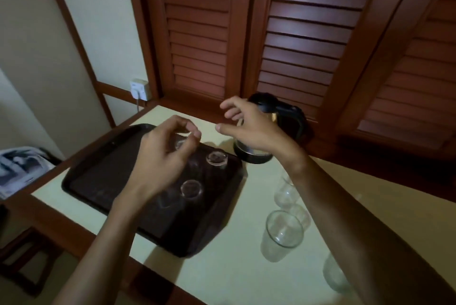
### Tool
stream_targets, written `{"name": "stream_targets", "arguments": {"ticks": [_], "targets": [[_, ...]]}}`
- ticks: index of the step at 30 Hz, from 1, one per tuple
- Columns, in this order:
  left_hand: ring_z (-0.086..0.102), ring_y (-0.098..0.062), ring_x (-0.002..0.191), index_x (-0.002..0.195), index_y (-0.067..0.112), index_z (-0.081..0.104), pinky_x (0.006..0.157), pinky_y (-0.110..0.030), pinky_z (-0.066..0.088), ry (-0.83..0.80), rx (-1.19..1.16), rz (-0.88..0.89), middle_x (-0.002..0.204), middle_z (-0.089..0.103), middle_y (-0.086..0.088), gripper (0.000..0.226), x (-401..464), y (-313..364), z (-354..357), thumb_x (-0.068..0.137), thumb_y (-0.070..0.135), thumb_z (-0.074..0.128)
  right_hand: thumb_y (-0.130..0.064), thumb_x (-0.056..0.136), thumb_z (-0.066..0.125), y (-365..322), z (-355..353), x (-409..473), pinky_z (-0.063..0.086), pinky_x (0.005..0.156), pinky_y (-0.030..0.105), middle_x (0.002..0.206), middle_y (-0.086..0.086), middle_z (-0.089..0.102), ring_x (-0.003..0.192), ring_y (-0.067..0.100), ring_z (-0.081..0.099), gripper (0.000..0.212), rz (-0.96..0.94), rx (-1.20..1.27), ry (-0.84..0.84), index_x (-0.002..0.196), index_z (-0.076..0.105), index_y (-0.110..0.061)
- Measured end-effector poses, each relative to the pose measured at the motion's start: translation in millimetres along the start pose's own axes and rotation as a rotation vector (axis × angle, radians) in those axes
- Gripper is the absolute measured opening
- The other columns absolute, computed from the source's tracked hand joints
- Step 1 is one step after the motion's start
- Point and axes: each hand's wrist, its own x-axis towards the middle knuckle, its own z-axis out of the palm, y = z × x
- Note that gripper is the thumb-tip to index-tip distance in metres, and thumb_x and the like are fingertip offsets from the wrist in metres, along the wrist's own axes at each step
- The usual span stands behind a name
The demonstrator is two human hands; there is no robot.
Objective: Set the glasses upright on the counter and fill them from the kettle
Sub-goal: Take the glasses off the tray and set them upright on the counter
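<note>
On the dark tray (98,176), three clear glasses stand upside down: one at the back (180,144), one at the right (216,158) and one nearer me (191,188). My left hand (162,156) hovers over the back glass, fingers loosely curled just above its base and holding nothing. My right hand (249,127) is spread open in the air in front of the black and steel kettle (269,132), partly hiding it. Three glasses stand upright on the pale counter (234,280): one (282,235), one behind it (286,193) and one at the lower right (335,277).
Brown louvred shutters (296,33) rise right behind the kettle. A white wall socket with a cord (140,89) sits at the back left. The counter's wooden edge (61,221) runs along the left, with a stool (27,260) below.
</note>
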Motion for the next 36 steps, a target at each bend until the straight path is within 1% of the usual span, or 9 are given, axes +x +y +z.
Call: {"name": "stream_targets", "arguments": {"ticks": [8, 11, 15, 18, 21, 26, 30, 33, 36], "targets": [[0.063, -0.018, 0.093, 0.090, 0.026, 0.066, 0.084, -0.042, 0.054, -0.068, 0.255, -0.109, 0.093, 0.062, 0.008, 0.019, -20.1, -104.8, -8.4, 0.092, 0.044, 0.061, -0.020, 0.077, 0.085, 2.3, 88.4, 59.5, 0.035, 0.112, 0.036, 0.136, -0.002, 0.056, 0.131, 0.020, 0.045, 0.065, 0.026, -0.331, -0.389, 0.137, 0.064, -0.038], [0.060, -0.019, 0.088, 0.097, 0.023, 0.065, 0.079, -0.044, 0.052, -0.149, 0.318, -0.103, 0.092, 0.058, 0.005, 0.036, -19.7, -125.2, -10.8, 0.096, 0.055, 0.049, -0.006, 0.081, 0.079, -0.4, 117.4, 74.6, 0.036, 0.096, 0.021, 0.142, 0.004, 0.058, 0.130, 0.021, 0.054, 0.067, 0.087, -0.421, -0.478, 0.140, 0.063, -0.035], [0.057, -0.026, 0.108, 0.119, 0.028, 0.057, 0.091, -0.042, 0.049, -0.313, 0.635, -0.158, 0.112, 0.058, -0.001, 0.051, 5.3, -131.4, -31.0, 0.100, 0.065, 0.028, -0.011, 0.086, 0.081, -12.7, 137.6, 102.3, 0.042, 0.082, 0.025, 0.127, 0.005, 0.064, 0.115, 0.023, 0.062, 0.049, 0.180, -0.475, -0.488, 0.131, 0.066, -0.022], [0.056, -0.030, 0.126, 0.134, 0.029, 0.051, 0.101, -0.043, 0.046, -0.454, 0.803, -0.237, 0.130, 0.061, -0.007, 0.055, 35.3, -127.7, -46.6, 0.101, 0.069, 0.035, -0.016, 0.084, 0.084, -27.8, 148.1, 121.4, 0.048, 0.061, 0.029, 0.112, 0.009, 0.067, 0.089, 0.023, 0.065, 0.036, 0.245, -0.578, -0.502, 0.114, 0.065, -0.016], [0.065, -0.028, 0.118, 0.132, 0.020, 0.059, 0.094, -0.039, 0.051, -0.691, 0.964, -0.360, 0.121, 0.068, -0.007, 0.072, 70.5, -120.6, -58.9, 0.087, 0.076, 0.056, -0.020, 0.084, 0.084, -45.1, 159.4, 132.8, 0.045, 0.049, 0.028, 0.111, 0.013, 0.064, 0.075, 0.022, 0.060, 0.041, 0.314, -0.694, -0.519, 0.117, 0.063, -0.008], [0.068, -0.024, 0.114, 0.133, 0.015, 0.061, 0.094, -0.035, 0.056, -1.021, 1.262, -0.223, 0.091, 0.060, -0.003, 0.077, 98.4, -107.4, -62.0, 0.075, 0.061, 0.082, -0.019, 0.095, 0.069, -51.5, 174.4, 139.8, 0.041, 0.049, 0.029, 0.080, 0.010, 0.058, 0.062, 0.022, 0.057, 0.029, 0.393, -0.786, -0.518, 0.120, 0.063, -0.004], [0.069, -0.024, 0.118, 0.131, 0.015, 0.069, 0.094, -0.037, 0.060, -1.142, 1.393, -0.203, 0.127, 0.069, -0.003, 0.052, 112.1, -120.6, -31.8, 0.084, 0.033, 0.084, -0.007, 0.096, 0.060, -47.8, 181.1, 144.3, 0.041, 0.078, 0.034, 0.095, 0.010, 0.059, 0.082, 0.027, 0.056, 0.013, 0.479, -0.856, -0.544, 0.108, 0.064, -0.004], [0.078, -0.023, 0.086, 0.110, 0.008, 0.077, 0.060, -0.035, 0.061, -1.162, 1.736, -0.327, 0.108, 0.080, -0.006, 0.020, 100.5, -140.5, 2.0, 0.098, 0.018, 0.065, -0.010, 0.098, 0.053, -40.7, 184.0, 146.6, 0.044, 0.078, 0.035, 0.082, 0.008, 0.058, 0.072, 0.022, 0.054, 0.022, 0.635, -0.843, -0.532, 0.078, 0.059, -0.004], [0.075, -0.022, 0.065, 0.086, 0.002, 0.075, 0.057, -0.033, 0.059, -1.296, 2.049, -0.281, 0.077, 0.079, -0.008, 0.015, 87.9, -152.3, 9.5, 0.093, 0.012, 0.068, -0.013, 0.097, 0.057, -34.8, 189.1, 147.6, 0.047, 0.079, 0.036, 0.084, 0.008, 0.057, 0.074, 0.021, 0.056, 0.020, 0.663, -0.854, -0.491, 0.077, 0.057, -0.009]]}}
